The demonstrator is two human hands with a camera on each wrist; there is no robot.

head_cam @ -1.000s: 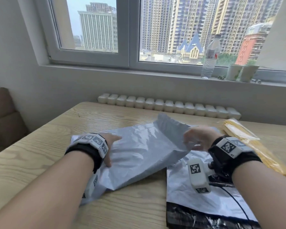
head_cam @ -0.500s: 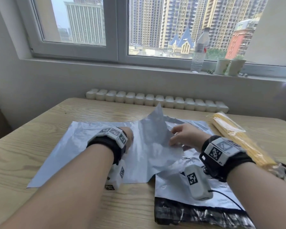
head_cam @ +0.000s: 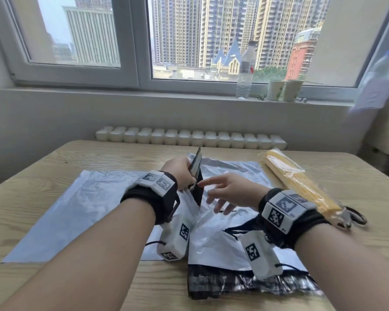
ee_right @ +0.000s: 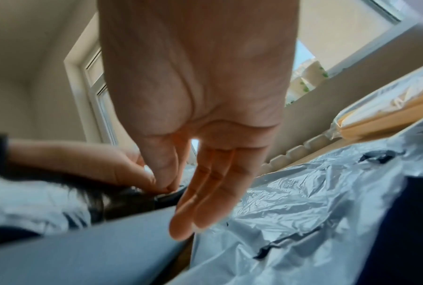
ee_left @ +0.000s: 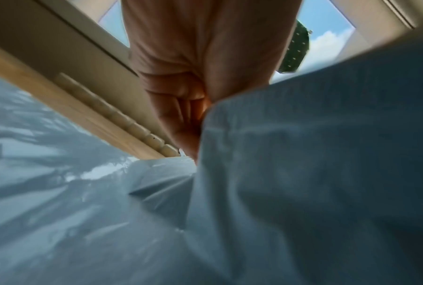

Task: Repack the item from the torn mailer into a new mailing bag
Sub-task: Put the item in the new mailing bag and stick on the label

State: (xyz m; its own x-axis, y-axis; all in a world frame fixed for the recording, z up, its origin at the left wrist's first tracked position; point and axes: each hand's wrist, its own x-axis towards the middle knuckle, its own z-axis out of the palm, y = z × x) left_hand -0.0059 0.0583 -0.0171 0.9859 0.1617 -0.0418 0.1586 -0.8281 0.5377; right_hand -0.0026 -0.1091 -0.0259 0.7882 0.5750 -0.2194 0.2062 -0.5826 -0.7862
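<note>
A new grey mailing bag (head_cam: 76, 205) lies flat on the left of the wooden table (head_cam: 43, 176). My left hand (head_cam: 184, 173) pinches the upper edge of its mouth and holds it raised, so the black inside (head_cam: 198, 191) shows. The left wrist view shows those fingers (ee_left: 193, 115) curled on the grey sheet (ee_left: 303, 164). My right hand (head_cam: 218, 196) hovers by the opening with straight, spread fingers (ee_right: 205, 192) and holds nothing. The torn mailer (head_cam: 218, 245) lies crumpled under my right wrist. A long yellow pack in clear wrap (head_cam: 296, 182) lies on the table to the right.
Scissors (head_cam: 355, 217) lie at the near end of the yellow pack. A row of white blocks (head_cam: 189, 139) lines the table's far edge. A water bottle (head_cam: 245, 70) and two cups (head_cam: 283, 89) stand on the windowsill.
My left hand has left the flat bag and taken the raised edge of its mouth. My right hand has let go of that flap and spread its fingers.
</note>
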